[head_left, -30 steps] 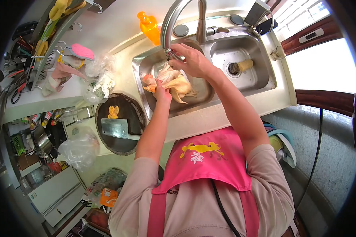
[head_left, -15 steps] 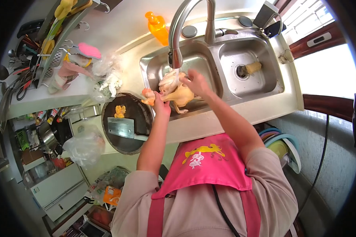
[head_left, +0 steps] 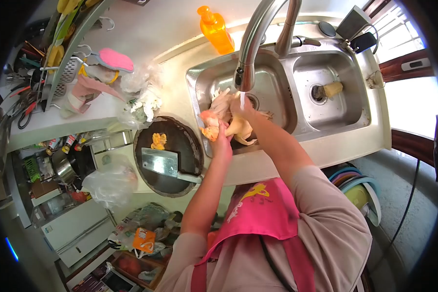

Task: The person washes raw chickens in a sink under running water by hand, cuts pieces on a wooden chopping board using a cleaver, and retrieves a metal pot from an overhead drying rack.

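Note:
A raw whole chicken (head_left: 238, 128), pale yellow with its feet showing, is held over the left sink basin (head_left: 272, 82). My left hand (head_left: 222, 141) is closed around it near its reddish neck end, at the basin's front left corner. Water runs from the faucet (head_left: 246, 73) onto my right hand (head_left: 244, 109), which touches the upper side of the chicken. The fingers of that hand are hidden by the water and the bird. Left of the sink, a cleaver (head_left: 159, 162) lies on a round dark chopping board (head_left: 190, 146) beside a small yellow lump of fat (head_left: 158, 141).
Behind the sink stands an orange pump bottle (head_left: 216, 31). The right basin (head_left: 345, 117) has a tan cylindrical scrubber (head_left: 333, 89) near its drain. Crumpled plastic bags (head_left: 146, 100) lie left of the board. Several basins (head_left: 360, 187) are stacked below the counter at right.
My right hand has come down from above the chicken into the running water against it. My left hand still grips the bird. The camera view has shifted, moving the scene rightward.

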`<state>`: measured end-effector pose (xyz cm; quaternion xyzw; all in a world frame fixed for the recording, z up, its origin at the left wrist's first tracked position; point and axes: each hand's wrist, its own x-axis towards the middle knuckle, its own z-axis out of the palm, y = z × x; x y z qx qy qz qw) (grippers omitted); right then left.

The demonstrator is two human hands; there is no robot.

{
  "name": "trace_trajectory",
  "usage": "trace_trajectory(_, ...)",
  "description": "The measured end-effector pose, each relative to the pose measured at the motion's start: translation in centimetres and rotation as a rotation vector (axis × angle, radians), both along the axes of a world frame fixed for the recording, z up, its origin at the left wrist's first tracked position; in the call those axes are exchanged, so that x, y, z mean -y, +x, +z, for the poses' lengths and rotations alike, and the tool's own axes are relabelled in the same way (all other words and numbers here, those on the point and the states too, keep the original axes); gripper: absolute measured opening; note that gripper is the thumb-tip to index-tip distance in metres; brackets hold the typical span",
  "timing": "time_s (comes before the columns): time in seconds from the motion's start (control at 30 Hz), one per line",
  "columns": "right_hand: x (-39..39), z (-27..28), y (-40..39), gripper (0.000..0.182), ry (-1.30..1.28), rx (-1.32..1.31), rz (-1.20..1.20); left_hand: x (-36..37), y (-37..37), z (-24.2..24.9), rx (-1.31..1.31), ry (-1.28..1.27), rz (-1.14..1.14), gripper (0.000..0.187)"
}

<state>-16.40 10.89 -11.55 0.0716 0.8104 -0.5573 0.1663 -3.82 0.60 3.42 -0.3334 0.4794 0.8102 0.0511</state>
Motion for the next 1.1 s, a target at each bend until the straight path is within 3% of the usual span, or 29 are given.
trace_trajectory(0.1,-0.9,5.9,5.2,0.041,0.452,-0.062,0.347,0.3,-2.0,-1.2,-0.028,0.071,0.086,0.018)
trace_trajectory(0.13,-0.5,6.5,5.6,0.044,0.421,0.125,0.352,-0.4,-2.5,0.0,-0.012,0.067,0.109,0.018)
trace_trajectory(0.2,0.2,7.3,4.5,0.046,0.450,0.181,0.224,-0.8,-2.7,0.1,0.026,0.074,0.089,0.017)
trace_trajectory(0.3,0.0,5.3,2.2,0.045,0.318,0.202,0.044,-0.2,0.5,-1.0,-0.131,-0.056,-0.103,0.017)
trace_trajectory(0.37,-0.5,1.9,0.8,0.041,0.294,0.141,0.026,0.8,2.4,-1.9,-0.056,-0.084,-0.107,0.023)
trace_trajectory(0.47,-1.6,-2.8,-1.0,0.039,0.439,0.207,0.038,0.8,3.9,0.8,0.048,-0.056,-0.049,0.033)
trace_trajectory(0.53,-2.1,-8.5,-1.1,0.041,0.162,0.450,-0.151,0.6,4.4,1.4,0.043,-0.072,-0.007,0.033)
trace_trajectory(0.6,-2.4,-8.9,-0.9,0.044,-0.204,0.623,-0.438,0.6,4.6,1.4,0.021,-0.057,0.017,0.032)
trace_trajectory(0.67,-1.9,-4.9,0.2,0.047,-0.663,0.709,-0.806,0.7,4.9,1.0,-0.012,-0.014,0.032,0.030)
trace_trajectory(0.77,-0.7,-1.4,4.6,0.048,-0.445,0.190,-0.081,0.5,3.4,2.2,0.052,-0.010,0.084,0.037)
trace_trajectory(0.83,-0.4,6.4,6.1,0.051,0.167,0.294,0.257,1.2,1.9,2.2,-0.012,0.035,0.031,0.048)
trace_trajectory(0.9,0.1,11.4,8.3,0.056,0.508,-0.151,0.835,2.4,0.8,1.2,-0.014,0.025,0.050,0.049)
trace_trajectory(1.0,4.5,8.5,13.8,0.060,0.675,-0.265,0.111,2.8,0.2,1.7,0.059,-0.031,0.032,0.046)
trace_trajectory(1.1,2.5,10.2,11.9,0.062,0.562,-0.151,0.486,3.8,1.5,-1.4,0.080,-0.081,0.055,0.042)
